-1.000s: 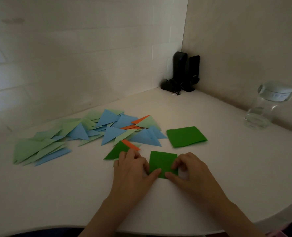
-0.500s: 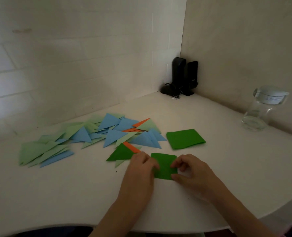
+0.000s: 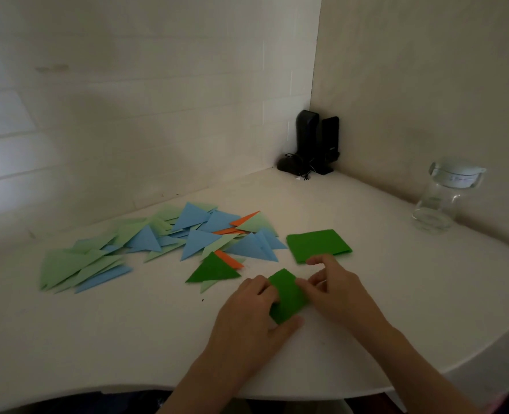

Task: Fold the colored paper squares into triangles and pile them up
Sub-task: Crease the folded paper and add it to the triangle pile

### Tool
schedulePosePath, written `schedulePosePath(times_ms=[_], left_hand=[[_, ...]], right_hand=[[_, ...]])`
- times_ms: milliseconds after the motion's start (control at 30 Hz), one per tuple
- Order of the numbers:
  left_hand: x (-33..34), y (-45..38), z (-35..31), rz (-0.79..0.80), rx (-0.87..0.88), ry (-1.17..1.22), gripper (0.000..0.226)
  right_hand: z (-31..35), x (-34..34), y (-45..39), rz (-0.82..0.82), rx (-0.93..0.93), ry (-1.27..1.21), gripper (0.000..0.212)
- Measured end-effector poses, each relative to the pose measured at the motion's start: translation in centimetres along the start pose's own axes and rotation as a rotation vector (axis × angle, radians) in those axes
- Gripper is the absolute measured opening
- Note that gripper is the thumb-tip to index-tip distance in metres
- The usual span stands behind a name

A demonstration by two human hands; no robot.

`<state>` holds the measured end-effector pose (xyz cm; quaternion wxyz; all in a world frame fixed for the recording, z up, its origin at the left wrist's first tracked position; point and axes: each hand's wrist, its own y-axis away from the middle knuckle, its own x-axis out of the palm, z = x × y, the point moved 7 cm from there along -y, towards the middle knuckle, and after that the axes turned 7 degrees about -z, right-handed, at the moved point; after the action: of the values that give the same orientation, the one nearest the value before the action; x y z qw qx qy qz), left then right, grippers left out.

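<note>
A dark green paper square (image 3: 286,295) lies turned like a diamond near the table's front, lifted a little between my hands. My left hand (image 3: 253,321) holds its left and lower corners, thumb under the bottom tip. My right hand (image 3: 334,291) pinches its right corner with curled fingers. Behind them sits a small stack of dark green squares (image 3: 319,245). A folded dark green triangle (image 3: 213,270) lies to the left, at the near edge of a spread pile of blue, light green and orange triangles (image 3: 163,240).
A clear glass jar with a white lid (image 3: 444,198) stands at the right by the wall. Black speakers with a cable (image 3: 313,144) fill the back corner. The white table's curved front edge (image 3: 337,392) runs close below my forearms.
The green square lay flat and square-on under my fingertips; now both hands have turned it to a diamond and raised it slightly. My right hand shifted up toward the stack.
</note>
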<state>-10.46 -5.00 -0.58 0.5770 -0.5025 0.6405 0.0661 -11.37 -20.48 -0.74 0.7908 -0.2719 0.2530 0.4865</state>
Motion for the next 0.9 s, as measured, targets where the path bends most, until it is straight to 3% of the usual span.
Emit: schedulePosePath(times_ms=[167, 367, 467, 567, 700, 900], left_hand=[[-0.2, 0.0, 0.1, -0.051, 0.016, -0.005, 0.041], [-0.4, 0.2, 1.5, -0.108, 0.047, 0.021, 0.008], [-0.8, 0.1, 2.7, -0.12, 0.043, 0.045, 0.007], [-1.2, 0.1, 3.8, -0.105, 0.002, 0.074, 0.006], [-1.4, -0.1, 4.8, -0.075, -0.064, 0.138, 0.006], [-1.7, 0.0, 6.1, -0.102, -0.224, 0.12, 0.022]], right_hand=[[0.8, 0.9, 0.0, 0.019, -0.025, 0.032, 0.016], [0.9, 1.0, 1.0, 0.12, -0.007, -0.024, 0.02], [1.7, 0.9, 1.6, 0.214, -0.057, -0.011, 0.04], [1.7, 0.9, 2.0, 0.258, -0.133, 0.248, 0.051], [2.0, 1.2, 1.6, 0.149, -0.189, 0.243, 0.028], [1.3, 1.3, 1.6, 0.085, -0.177, 0.184, 0.018]])
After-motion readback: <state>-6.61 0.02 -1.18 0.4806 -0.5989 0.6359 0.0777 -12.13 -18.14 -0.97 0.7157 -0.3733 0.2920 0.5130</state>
